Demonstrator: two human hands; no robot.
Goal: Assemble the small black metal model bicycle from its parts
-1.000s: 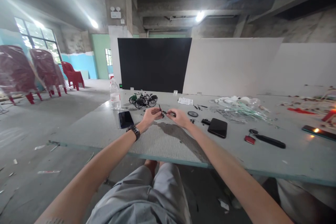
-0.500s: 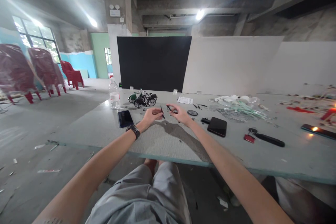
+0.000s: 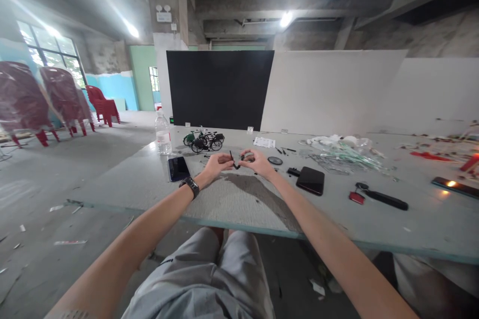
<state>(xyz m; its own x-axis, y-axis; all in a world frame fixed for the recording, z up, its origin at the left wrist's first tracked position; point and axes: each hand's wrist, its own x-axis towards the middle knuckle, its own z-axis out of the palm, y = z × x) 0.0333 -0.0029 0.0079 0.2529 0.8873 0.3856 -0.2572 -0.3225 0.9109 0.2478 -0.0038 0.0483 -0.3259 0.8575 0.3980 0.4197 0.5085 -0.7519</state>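
My left hand (image 3: 218, 165) is closed in a pinch on a thin black model part (image 3: 232, 156), which sticks up past the fingertips. Close beside it, my right hand (image 3: 259, 163) has its thumb and finger curled around a small dark piece (image 3: 242, 158) whose exact kind is too small to make out. Both sets of fingertips are almost together, just above the table. Behind my left hand stand several miniature bicycles (image 3: 207, 145), black and green. A small black spoked wheel (image 3: 275, 160) lies flat to the right of my right hand.
A water bottle (image 3: 163, 134) and a phone (image 3: 178, 168) are at left. To the right lie a black flat device (image 3: 310, 180), a black-handled tool (image 3: 385, 199), a paper sheet (image 3: 264, 142) and heaped plastic bags (image 3: 348, 152). The table's front edge (image 3: 239, 227) runs before my knees.
My hands have drawn closer together, the right fingertips moving down and left to the lower end of the black part. The objects on the table stay where they were.
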